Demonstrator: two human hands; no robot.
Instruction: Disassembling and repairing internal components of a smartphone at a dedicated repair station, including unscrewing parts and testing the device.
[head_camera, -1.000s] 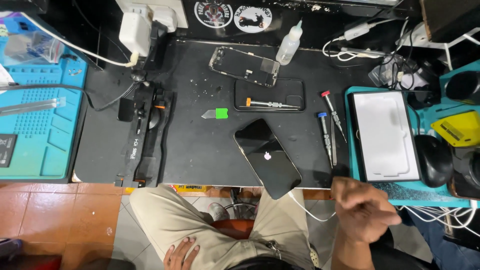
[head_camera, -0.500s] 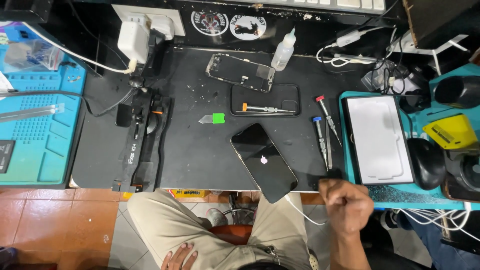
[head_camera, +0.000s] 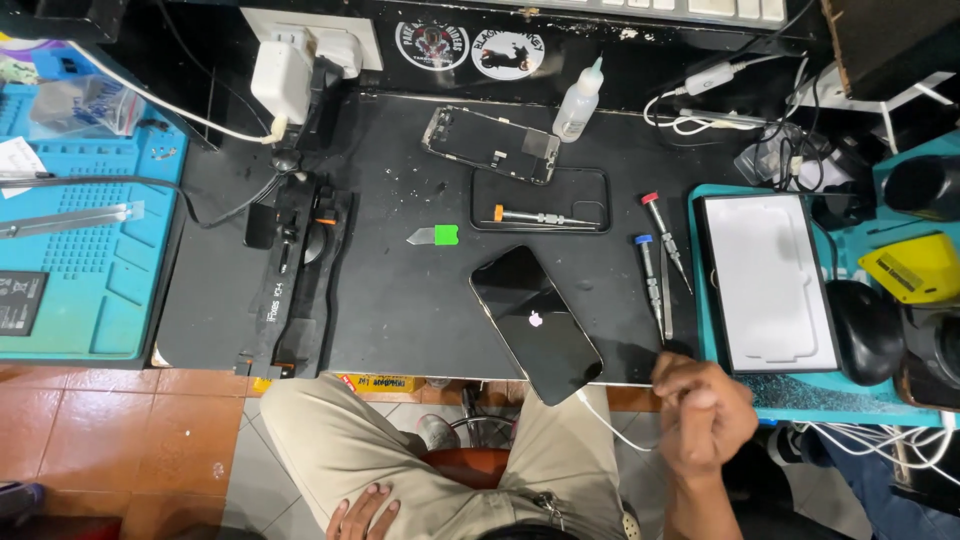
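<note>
A black phone (head_camera: 536, 321) lies screen up and tilted on the black work mat (head_camera: 400, 300), a small lit mark on its screen. A white cable (head_camera: 606, 423) runs from its lower end off the mat's front edge. My right hand (head_camera: 703, 411) hovers at the mat's front right corner, fingers curled loosely, close to that cable; whether it holds anything I cannot tell. My left hand (head_camera: 362, 512) rests flat on my left thigh, fingers apart, holding nothing.
Screwdrivers with a red cap (head_camera: 664, 240) and a blue cap (head_camera: 649, 275) lie right of the phone. Behind it are a black tray with another driver (head_camera: 545, 216), an opened phone frame (head_camera: 490, 145), a squeeze bottle (head_camera: 580, 100) and a green-tipped pry tool (head_camera: 434, 236). A white panel (head_camera: 767, 281) sits on a teal mat.
The view has shifted slightly. My right hand has stayed near the mat's front right corner, moving a little up toward the edge. The left hand stays on my thigh.
</note>
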